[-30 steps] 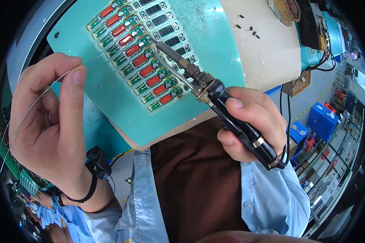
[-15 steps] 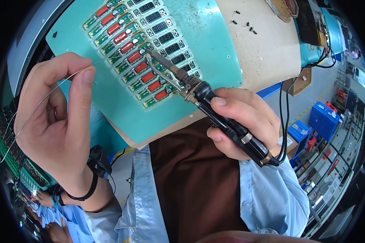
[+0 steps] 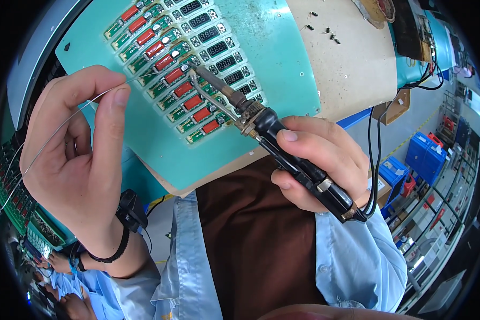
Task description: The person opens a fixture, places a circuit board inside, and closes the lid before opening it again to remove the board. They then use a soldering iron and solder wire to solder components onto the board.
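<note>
My left hand (image 3: 82, 146) pinches a thin solder wire (image 3: 60, 128) between thumb and forefinger. One end of the wire reaches toward the circuit boards, and the rest curves back across the hand. Wrapped around the black handle of a soldering iron (image 3: 268, 124) is my right hand (image 3: 322, 154). The iron's tip and the bent metal tube beside it are at a board in the middle of the row. Whether tip and wire touch the same joint is too small to tell. Each small board carries a red component (image 3: 174, 75) and a black digit display (image 3: 217, 49).
A green plate (image 3: 272, 48) bears the row of boards, on a beige sheet (image 3: 352, 69). Several small black components (image 3: 328, 30) lie on that sheet. Black cables (image 3: 376, 154) trail from the iron. Blue crates (image 3: 425, 154) stand at right; a co-worker's hand (image 3: 58, 261) shows lower left.
My left hand has shifted slightly right with the solder wire. The plate with its boards appears a little farther left; the soldering iron has barely moved.
</note>
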A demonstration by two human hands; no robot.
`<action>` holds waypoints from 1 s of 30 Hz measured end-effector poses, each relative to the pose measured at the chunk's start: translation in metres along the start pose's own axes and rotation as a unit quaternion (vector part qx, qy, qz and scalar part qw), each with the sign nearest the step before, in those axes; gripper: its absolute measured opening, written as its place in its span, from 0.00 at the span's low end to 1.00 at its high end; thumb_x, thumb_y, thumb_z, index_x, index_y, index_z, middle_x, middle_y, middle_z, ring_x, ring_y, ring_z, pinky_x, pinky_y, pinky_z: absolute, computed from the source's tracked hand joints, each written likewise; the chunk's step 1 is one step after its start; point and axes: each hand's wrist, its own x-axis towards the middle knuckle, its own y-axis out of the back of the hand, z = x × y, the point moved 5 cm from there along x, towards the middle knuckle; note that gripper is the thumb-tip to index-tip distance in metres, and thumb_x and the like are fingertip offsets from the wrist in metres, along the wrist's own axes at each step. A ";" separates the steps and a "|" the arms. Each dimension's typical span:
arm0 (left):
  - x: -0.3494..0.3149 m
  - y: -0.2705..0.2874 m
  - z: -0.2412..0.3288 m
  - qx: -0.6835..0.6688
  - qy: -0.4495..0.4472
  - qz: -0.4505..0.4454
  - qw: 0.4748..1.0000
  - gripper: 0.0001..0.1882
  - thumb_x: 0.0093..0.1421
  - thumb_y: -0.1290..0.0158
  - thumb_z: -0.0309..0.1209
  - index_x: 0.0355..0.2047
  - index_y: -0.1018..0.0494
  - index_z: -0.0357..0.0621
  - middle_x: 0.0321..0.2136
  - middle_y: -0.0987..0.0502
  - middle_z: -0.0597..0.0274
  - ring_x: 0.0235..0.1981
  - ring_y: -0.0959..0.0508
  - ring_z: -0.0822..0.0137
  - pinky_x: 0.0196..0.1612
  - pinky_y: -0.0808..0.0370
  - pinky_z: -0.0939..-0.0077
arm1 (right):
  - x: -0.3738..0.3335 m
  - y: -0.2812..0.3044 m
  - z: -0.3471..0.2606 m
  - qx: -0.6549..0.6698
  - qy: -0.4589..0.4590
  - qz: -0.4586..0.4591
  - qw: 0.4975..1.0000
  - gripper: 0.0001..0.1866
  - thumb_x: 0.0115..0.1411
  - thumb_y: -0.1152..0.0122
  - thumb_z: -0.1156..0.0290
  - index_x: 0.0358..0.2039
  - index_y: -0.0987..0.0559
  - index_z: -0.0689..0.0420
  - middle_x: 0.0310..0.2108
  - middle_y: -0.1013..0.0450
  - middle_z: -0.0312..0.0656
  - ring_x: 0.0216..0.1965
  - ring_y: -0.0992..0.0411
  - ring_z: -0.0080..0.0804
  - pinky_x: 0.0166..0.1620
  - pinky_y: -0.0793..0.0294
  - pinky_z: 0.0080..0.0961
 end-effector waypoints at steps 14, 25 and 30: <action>-0.007 0.005 0.000 -0.008 -0.019 0.037 0.999 0.07 0.64 0.39 0.18 0.43 0.20 0.33 0.37 0.18 0.64 0.21 0.39 0.88 0.25 0.43 0.93 | -0.004 0.005 -0.003 -0.004 0.020 -0.005 1.000 0.22 0.56 0.24 0.68 0.49 0.18 0.62 0.41 0.20 0.53 0.36 0.18 0.42 0.38 0.19 0.29; -0.013 -0.004 0.006 0.003 -0.030 0.012 0.999 0.06 0.63 0.39 0.17 0.41 0.20 0.33 0.37 0.18 0.66 0.20 0.41 0.88 0.24 0.46 0.91 | -0.018 0.005 0.001 -0.008 0.035 -0.041 0.999 0.23 0.56 0.26 0.70 0.49 0.21 0.67 0.40 0.20 0.59 0.38 0.18 0.47 0.40 0.19 0.30; -0.013 -0.005 0.006 -0.001 -0.034 0.015 0.999 0.06 0.63 0.39 0.17 0.40 0.20 0.34 0.36 0.18 0.66 0.20 0.42 0.88 0.24 0.47 0.91 | -0.016 0.002 0.000 -0.007 0.032 -0.001 0.999 0.21 0.55 0.24 0.70 0.48 0.18 0.62 0.39 0.19 0.52 0.35 0.18 0.41 0.36 0.19 0.29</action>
